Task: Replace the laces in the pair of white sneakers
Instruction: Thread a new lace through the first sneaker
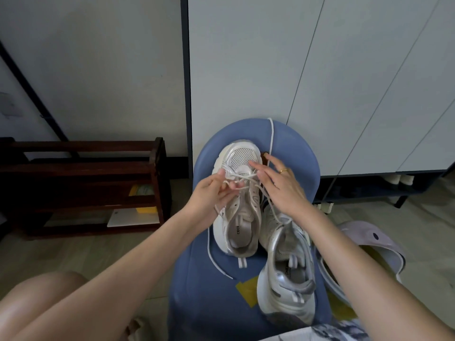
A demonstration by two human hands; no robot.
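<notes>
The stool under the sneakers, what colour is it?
Blue; the stool shows clearly in the head view.

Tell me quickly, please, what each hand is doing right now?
Left hand: pinching the lace at the left sneaker.
Right hand: open, fingers resting on that sneaker.

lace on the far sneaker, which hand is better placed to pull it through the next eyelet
Left, probably. The left hand already pinches the lace beside the far sneaker's lower eyelets. The right hand lies open, fingers resting on the toe mesh, holding nothing, better suited to steadying.
</notes>
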